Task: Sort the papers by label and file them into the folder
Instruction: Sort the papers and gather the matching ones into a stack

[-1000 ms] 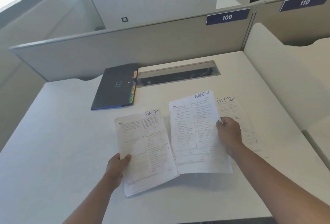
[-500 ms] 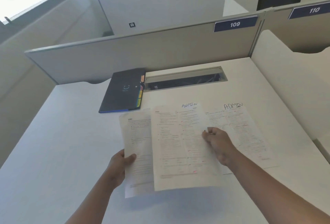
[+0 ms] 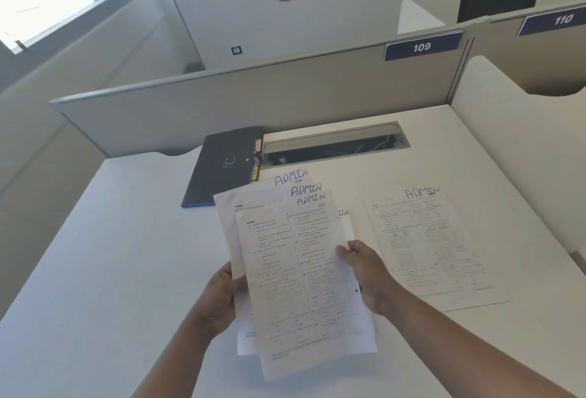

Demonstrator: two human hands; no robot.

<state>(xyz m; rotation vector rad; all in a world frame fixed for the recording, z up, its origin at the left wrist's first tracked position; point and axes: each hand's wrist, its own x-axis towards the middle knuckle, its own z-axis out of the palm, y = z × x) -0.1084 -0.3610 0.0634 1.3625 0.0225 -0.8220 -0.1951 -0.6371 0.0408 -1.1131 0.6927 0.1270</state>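
A fanned stack of printed papers (image 3: 298, 270), each marked ADMIN by hand at the top, is lifted above the white desk (image 3: 111, 254). My left hand (image 3: 218, 299) grips the stack's left edge. My right hand (image 3: 367, 270) pinches its right edge, thumb on top. One more ADMIN paper (image 3: 428, 245) lies flat on the desk to the right. A further sheet peeks out behind the stack, mostly hidden. The dark folder (image 3: 225, 166) with coloured tabs on its right side lies closed at the back of the desk.
An open cable tray slot (image 3: 333, 147) is cut into the desk to the right of the folder. A grey partition (image 3: 253, 102) with a plate numbered 109 closes the back. A white side panel (image 3: 513, 143) rises on the right.
My right hand carried a sheet leftward onto the papers in my left hand. Both hands now hold one stack, raised higher. The ADMIN sheet on the right stayed on the desk.
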